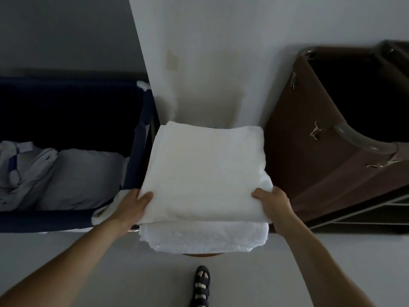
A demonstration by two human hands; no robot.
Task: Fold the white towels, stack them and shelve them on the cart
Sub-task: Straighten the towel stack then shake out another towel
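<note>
Top: thick, soft, square folded white terry towel (205, 169), lying on the stack.
Beneath: nubbly second white terry towel (203, 238) on a rounded wooden surface (203, 254).
Left grip: left hand (132, 207) pinches the top towel's near left corner, thumb on top.
Right grip: right hand (274, 204) pinches its near right corner likewise.
Left side: navy fabric bin (141, 138) holding crumpled pale linen (66, 173).
Right side: brown fabric cart (309, 151), metal-tube frame.

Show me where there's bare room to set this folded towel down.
Bare floor lies open on both sides of the sandalled foot, below the towel stack. Crowded: the navy bin on the left holds crumpled linen; the brown cart bag blocks the right. The left hand and right hand grip the folded towel.
</note>
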